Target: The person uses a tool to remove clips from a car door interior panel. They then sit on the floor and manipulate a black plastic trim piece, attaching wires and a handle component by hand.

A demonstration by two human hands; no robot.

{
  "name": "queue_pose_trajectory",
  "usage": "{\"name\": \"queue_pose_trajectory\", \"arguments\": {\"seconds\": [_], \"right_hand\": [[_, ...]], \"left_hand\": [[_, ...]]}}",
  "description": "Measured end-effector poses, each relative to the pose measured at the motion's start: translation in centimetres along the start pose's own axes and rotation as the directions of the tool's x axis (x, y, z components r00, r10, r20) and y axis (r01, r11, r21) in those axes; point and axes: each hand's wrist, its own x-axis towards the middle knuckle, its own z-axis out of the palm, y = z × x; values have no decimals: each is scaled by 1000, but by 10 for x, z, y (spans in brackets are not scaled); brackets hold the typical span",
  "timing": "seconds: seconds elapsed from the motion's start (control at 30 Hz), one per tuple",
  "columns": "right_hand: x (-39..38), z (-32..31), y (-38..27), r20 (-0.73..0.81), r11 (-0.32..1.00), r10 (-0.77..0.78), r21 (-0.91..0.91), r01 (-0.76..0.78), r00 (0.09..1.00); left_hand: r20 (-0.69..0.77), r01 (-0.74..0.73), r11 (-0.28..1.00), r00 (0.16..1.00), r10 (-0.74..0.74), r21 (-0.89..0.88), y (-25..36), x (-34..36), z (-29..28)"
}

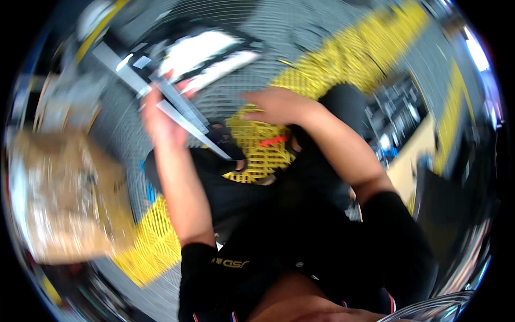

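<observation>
My left hand (163, 121) is closed around several long, flat grey-and-white strips (179, 99), which slant from the upper left down toward my knees. Motion blurs them, and I cannot make out exactly what kind of parts they are. My right hand (276, 105) hovers over the yellow floor matting with its fingers stretched out and nothing in them. Just beyond my left hand lies a black-and-white packet or bundle (201, 53), smeared by motion. A small red stick-like thing (273, 141) lies on the matting between my legs.
A large taped cardboard box (75, 198) stands at my left. To the right is an open carton (397, 112) with many small dark and silvery parts. Yellow grid matting (343, 59) runs diagonally across the grey ribbed floor (263, 32). My bent legs flank the working area.
</observation>
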Motion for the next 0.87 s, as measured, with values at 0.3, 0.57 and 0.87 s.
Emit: {"name": "queue_pose_trajectory", "arguments": {"seconds": [0.3, 0.57, 0.87], "right_hand": [[-47, 40, -65, -381, 761, 189, 639, 110, 905], [-203, 11, -24, -783, 791, 545, 599, 124, 301], [-387, 193, 194, -264, 147, 896, 935, -321, -358]], "left_hand": [[262, -116, 993, 960, 102, 38, -34, -42, 45], [613, -398, 809, 788, 60, 433, -33, -53, 4], [525, -515, -119, 848, 79, 849, 1, -84, -66]]}}
